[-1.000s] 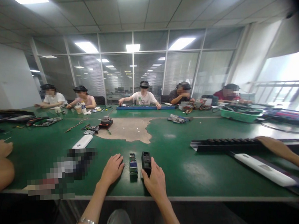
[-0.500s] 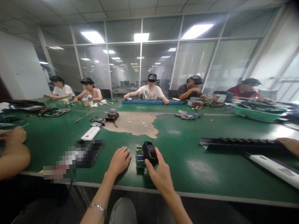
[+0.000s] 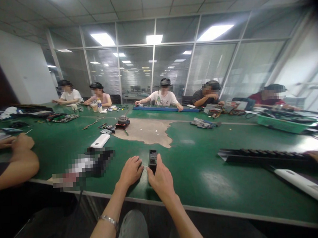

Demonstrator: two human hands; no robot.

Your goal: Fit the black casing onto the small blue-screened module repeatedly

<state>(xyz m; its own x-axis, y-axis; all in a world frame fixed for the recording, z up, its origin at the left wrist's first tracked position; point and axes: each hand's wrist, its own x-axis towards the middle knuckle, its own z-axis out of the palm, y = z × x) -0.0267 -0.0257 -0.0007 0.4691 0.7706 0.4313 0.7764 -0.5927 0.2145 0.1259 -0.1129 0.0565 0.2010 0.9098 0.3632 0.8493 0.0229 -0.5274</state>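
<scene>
My right hand grips a small black plastic housing, thumb on the near side and fingers along its right. The housing stands on the green table, with socket-like openings in its upper face. No green circuit board shows now; whether it sits inside or under the housing I cannot tell. Just left of the housing, my left hand lies on the table with fingers stretched forward, holding nothing. A narrow gap separates its fingertips from the housing.
A white power bank lies ahead to the left. Beyond my hands is a bare brown patch with a dark device at its edge. A long black strip and a white casing lie right. Co-workers sit around the table.
My right hand has moved the black housing left and turned it upright, to where the green circuit board stood. The board has gone from sight. The whole view has shifted slightly.
</scene>
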